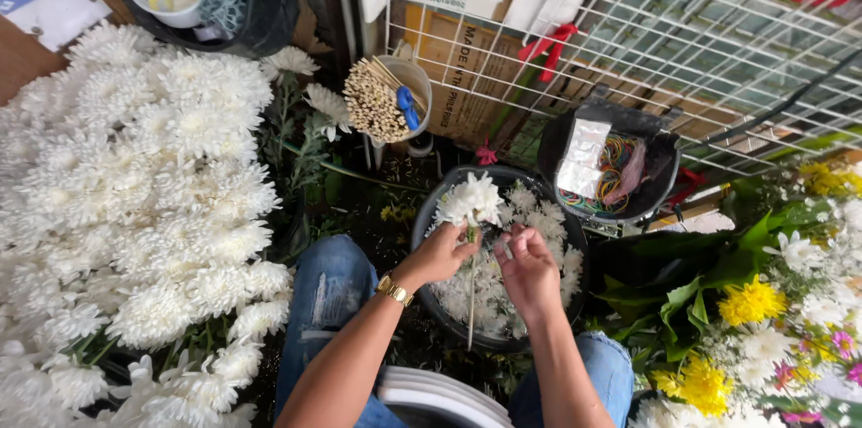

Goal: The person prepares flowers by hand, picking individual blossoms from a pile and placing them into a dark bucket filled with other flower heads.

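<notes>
Chrysanthemum heads crowd everything around me, and one of them sits in my left hand [440,255]: a white bloom [470,199] pinched just under its petals, fingers closed tight around the top of a thin pale stick [471,298] that hangs straight down from my grip. My right hand [528,271] is just beside the left, fingers curled in toward the stem right below the flower; whether it grips anything I cannot tell, since the fingertips are turned away from me. A gold watch [394,290] circles my left wrist.

Both hands hover over a round black tub [429,212] filled with more loose white flower heads, set between my knees in blue jeans [328,298]. Left of me a great heap of white chrysanthemums [135,203] runs from the top of my view to the bottom. Beyond the tub stands a grey cup of thin sticks [382,100] with a blue-handled tool poking out. To its right a black bucket [660,172] holds coloured rubber bands and a silvery packet, sitting under a white wire rack [628,42]. On my right lie yellow and white flowers [750,302] mixed with broad green leaves. A white plastic rim [444,388] shows at the bottom, between my legs
</notes>
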